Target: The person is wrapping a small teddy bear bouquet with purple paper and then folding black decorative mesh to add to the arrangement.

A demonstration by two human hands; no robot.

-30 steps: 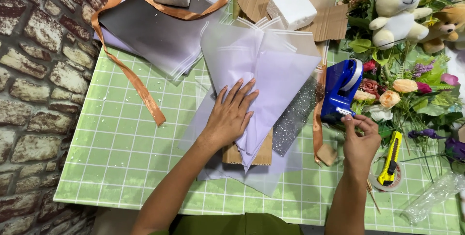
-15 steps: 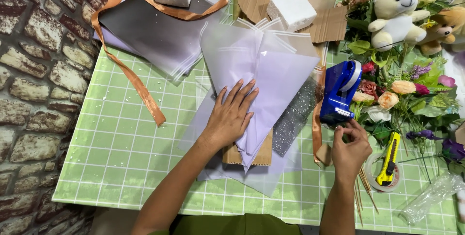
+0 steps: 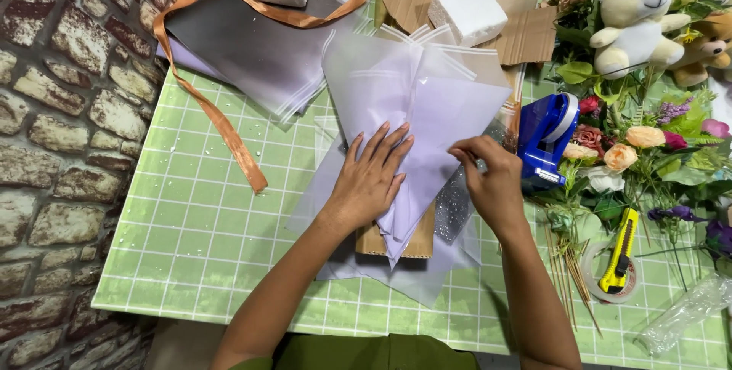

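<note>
Fingers of the left hand [image 3: 375, 173] lie spread and flat on a cone of pale lilac wrapping sheets [image 3: 427, 122], pressing it down with nothing gripped. The right hand [image 3: 492, 183] sits just right of it at the cone's right edge, thumb and fingertips pinched together on something too small to make out. The folded sheets fan out toward the far side and narrow to a point near the person, where they cover a brown cardboard piece [image 3: 377, 242]; a strip of silver glitter sheet [image 3: 455, 210] shows under the right edge. All of this rests in the middle of a worktop [image 3: 198, 240] covered in green cloth with a white grid. Just right of the right hand stands a blue tape dispenser [image 3: 545, 137]. Farther right lie artificial flowers [image 3: 629, 153] in pink, peach and white, with a white teddy bear [image 3: 637, 16] at the far right corner. Near right, a yellow utility knife [image 3: 619, 252] rests on a roll of clear tape, beside thin wooden sticks [image 3: 570, 275]. At the far side sit white foam blocks [image 3: 467, 12] on torn brown cardboard, and to the far left a stack of grey translucent sheets [image 3: 252, 46] crossed by a copper satin ribbon [image 3: 221, 122].
</note>
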